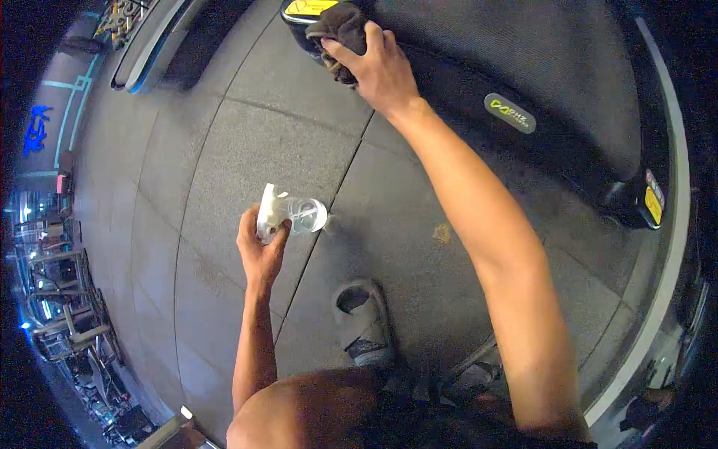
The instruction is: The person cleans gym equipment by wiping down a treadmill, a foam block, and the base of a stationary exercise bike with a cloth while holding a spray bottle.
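Note:
In the head view my left hand [262, 251] is wrapped around the white neck of a clear spray bottle [305, 215], which is tilted on its side above the floor. Some clear liquid seems to show inside it. My right hand [380, 71] grips a dark brown cloth [344, 36] at the top. The cloth lies against the black end cap of a treadmill [479, 75], beside a yellow label [310, 7]. Part of the end cap is hidden under the cloth and fingers.
Dark rubber tiles [254, 142] cover the floor. A grey shoe [363, 322] is below the bottle. Another machine [161, 45] stands at the upper left, and gym equipment [67, 322] lines the left side. A second yellow label [654, 202] marks the treadmill's right corner.

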{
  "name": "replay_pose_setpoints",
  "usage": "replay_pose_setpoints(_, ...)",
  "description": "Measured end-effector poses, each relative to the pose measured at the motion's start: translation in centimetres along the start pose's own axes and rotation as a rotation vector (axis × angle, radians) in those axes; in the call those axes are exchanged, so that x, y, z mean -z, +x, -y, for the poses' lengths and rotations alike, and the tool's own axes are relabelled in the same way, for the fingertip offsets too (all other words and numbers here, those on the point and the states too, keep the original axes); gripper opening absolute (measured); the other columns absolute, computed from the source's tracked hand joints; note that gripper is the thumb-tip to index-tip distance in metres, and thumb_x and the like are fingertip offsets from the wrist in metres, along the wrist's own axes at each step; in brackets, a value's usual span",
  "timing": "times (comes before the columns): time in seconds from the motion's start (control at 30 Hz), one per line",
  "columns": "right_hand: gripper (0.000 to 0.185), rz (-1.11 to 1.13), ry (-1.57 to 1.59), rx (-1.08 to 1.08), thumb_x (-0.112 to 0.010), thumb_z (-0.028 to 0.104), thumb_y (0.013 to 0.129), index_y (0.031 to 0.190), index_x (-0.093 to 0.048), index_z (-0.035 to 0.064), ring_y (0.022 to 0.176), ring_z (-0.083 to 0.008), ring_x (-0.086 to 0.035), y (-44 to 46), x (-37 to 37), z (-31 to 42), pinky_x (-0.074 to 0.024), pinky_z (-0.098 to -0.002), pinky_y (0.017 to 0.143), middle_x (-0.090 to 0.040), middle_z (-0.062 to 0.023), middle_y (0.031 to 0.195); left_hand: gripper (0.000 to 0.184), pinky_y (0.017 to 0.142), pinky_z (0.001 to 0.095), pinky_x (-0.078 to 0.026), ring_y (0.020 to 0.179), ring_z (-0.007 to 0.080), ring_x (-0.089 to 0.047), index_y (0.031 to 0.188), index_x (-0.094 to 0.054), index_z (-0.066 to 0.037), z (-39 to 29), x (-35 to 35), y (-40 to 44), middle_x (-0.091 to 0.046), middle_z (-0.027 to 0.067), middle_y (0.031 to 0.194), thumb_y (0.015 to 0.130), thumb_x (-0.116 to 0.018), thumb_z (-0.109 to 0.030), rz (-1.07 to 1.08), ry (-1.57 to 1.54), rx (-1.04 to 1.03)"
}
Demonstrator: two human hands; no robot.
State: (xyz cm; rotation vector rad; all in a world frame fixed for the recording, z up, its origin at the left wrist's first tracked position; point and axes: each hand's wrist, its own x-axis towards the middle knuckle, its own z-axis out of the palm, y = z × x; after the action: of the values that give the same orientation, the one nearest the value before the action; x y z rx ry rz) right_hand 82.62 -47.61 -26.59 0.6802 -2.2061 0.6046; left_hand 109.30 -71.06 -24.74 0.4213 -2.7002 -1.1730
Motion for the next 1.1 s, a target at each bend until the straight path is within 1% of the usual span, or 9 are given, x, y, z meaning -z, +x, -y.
replay_pose_setpoints(0.17, 0.025, 0.186, -0.213, 0.132, -0.061, 0.02, 0.087, 0.109, -0.068, 0.0298, 0.098, -0.0374, -0.058, -2.6, 1.5, -0.4, -0.0594, -0.0424, 0.069, -0.051, -0.0161, 0.116, 0.035, 0.08, 0.0331, -0.048, 0.089, 0.0202, -0.06, 0.107, -0.062, 0.0, 1.2, -0.7, 0.1, -0.062, 0.0099, 0.097, 0.078, -0.08, -0.011, -0.056, -0.027, -0.071)
replay_pose_setpoints(0.3, 0.044, 0.493, 0.007, 0.135, -0.072, 0.011, 0.075, 0.116, -0.068, 0.0263, 0.102, -0.0369, -0.062, -3.4, 5.0, 0.4, -0.0594, -0.0445, 0.075, -0.053, -0.0178, 0.12, 0.035, 0.081, 0.0349, -0.047, 0.088, 0.0233, -0.058, 0.105, -0.064, 0.0, 1.9, -1.7, 0.0, -0.06, 0.01, 0.096, 0.077, -0.081, -0.012, -0.128, -0.032, -0.127)
replay_pose_setpoints(0.47, 0.063, 0.245, 0.249, -0.184, -0.076, 0.007, 0.065, 0.125, -0.064, 0.0255, 0.112, -0.0488, -0.058, 1.0, 8.2, 0.9, -0.0532, -0.0517, 0.095, -0.049, -0.0258, 0.13, 0.036, 0.081, 0.0365, -0.047, 0.09, 0.0254, -0.057, 0.104, -0.065, 0.001, 3.3, -3.3, 0.4, -0.059, 0.01, 0.095, 0.077, -0.082, -0.016, -0.153, -0.123, -0.156)
replay_pose_setpoints(0.53, 0.065, -0.004, 0.256, -0.218, -0.074, 0.003, 0.065, 0.125, -0.065, 0.0266, 0.121, -0.042, -0.055, 5.7, 8.4, 0.3, -0.0505, -0.0431, 0.101, -0.05, -0.0213, 0.131, 0.036, 0.081, 0.0372, -0.047, 0.092, 0.0263, -0.057, 0.103, -0.066, 0.001, 4.4, -3.9, 0.7, -0.059, 0.0102, 0.097, 0.077, -0.081, -0.018, -0.133, -0.131, -0.139)
replay_pose_setpoints(0.6, 0.054, 0.081, 0.133, -0.361, -0.06, 0.008, 0.085, 0.139, -0.053, 0.0032, 0.11, -0.0402, -0.059, 10.3, 8.9, 0.4, -0.0502, -0.0431, 0.095, -0.05, -0.0234, 0.126, 0.037, 0.081, 0.0378, -0.048, 0.093, 0.0272, -0.057, 0.106, -0.066, 0.001, 4.3, -4.5, 1.0, -0.058, 0.0118, 0.102, 0.077, -0.08, -0.019, -0.138, -0.141, -0.119)
replay_pose_setpoints(0.77, 0.06, 0.485, 0.226, -0.567, -0.056, 0.004, 0.081, 0.14, -0.052, 0.0026, 0.109, -0.0446, -0.057, 14.6, 5.3, -3.8, -0.0496, -0.0448, 0.097, -0.045, -0.0253, 0.127, 0.037, 0.079, 0.0395, -0.05, 0.09, 0.0299, -0.061, 0.111, -0.064, 0.001, 6.0, -5.9, 1.6, -0.061, 0.0145, 0.102, 0.081, -0.075, -0.018, -0.094, -0.173, -0.152)
replay_pose_setpoints(0.9, 0.054, 0.295, 0.474, -0.356, -0.056, -0.001, 0.08, 0.135, -0.055, -0.0011, 0.109, -0.045, -0.057, 10.2, 4.4, -2.3, -0.0529, -0.048, 0.092, -0.046, -0.025, 0.124, 0.035, 0.079, 0.0397, -0.051, 0.086, 0.0309, -0.064, 0.112, -0.064, 0.001, 7.4, -6.8, 1.1, -0.065, 0.0153, 0.098, 0.085, -0.071, -0.021, -0.095, -0.198, -0.116)
replay_pose_setpoints(1.0, 0.055, 0.114, 0.206, -0.014, -0.059, 0.0, 0.083, 0.138, -0.056, 0.0093, 0.116, -0.0493, -0.052, 6.3, 3.8, -1.1, -0.0451, -0.0517, 0.102, -0.044, -0.027, 0.135, 0.035, 0.076, 0.0392, -0.051, 0.083, 0.031, -0.064, 0.112, -0.064, 0.0, 7.4, -6.6, 1.5, -0.066, 0.015, 0.095, 0.086, -0.071, -0.023, -0.098, -0.167, -0.172)
replay_pose_setpoints(1.1, 0.048, -0.021, -0.028, 0.417, -0.074, 0.014, 0.077, 0.122, -0.067, 0.0299, 0.103, -0.037, -0.06, 3.2, 2.0, -2.2, -0.0554, -0.0439, 0.082, -0.052, -0.0157, 0.133, 0.035, 0.076, 0.0394, -0.051, 0.083, 0.0311, -0.064, 0.111, -0.064, 0.0, 6.9, -6.4, 1.4, -0.066, 0.0149, 0.096, 0.088, -0.072, -0.026, -0.081, -0.158, -0.171)
